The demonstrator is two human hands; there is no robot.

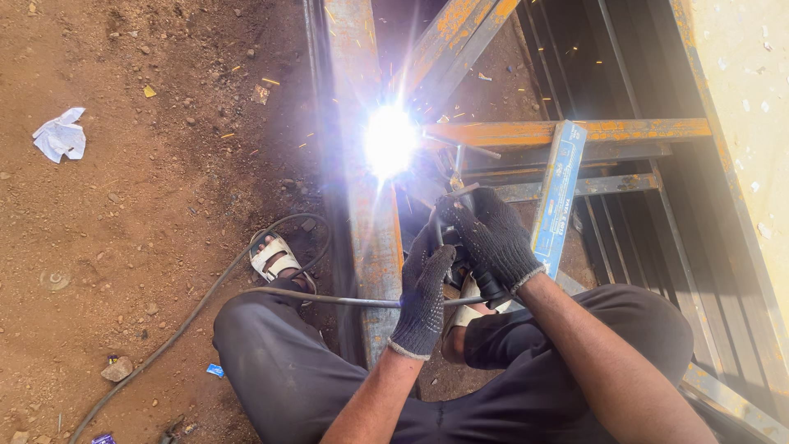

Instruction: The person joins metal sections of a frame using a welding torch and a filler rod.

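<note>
View from above of a crouching person in dark trousers [271, 370]. The left hand [423, 300], in a dark knit glove, curls loosely and touches the other glove. The right hand [493, 238], gloved too, is wrapped around a welding electrode holder [491, 289], whose grey cable [197, 308] trails left over the brown dirt [123, 222]. Just beyond the hands, a blinding white welding arc [389, 140] burns on a rusty steel beam [370, 238]. A blue level [559, 193] leans beside the right hand. Crumpled white paper [60, 134] lies far left.
</note>
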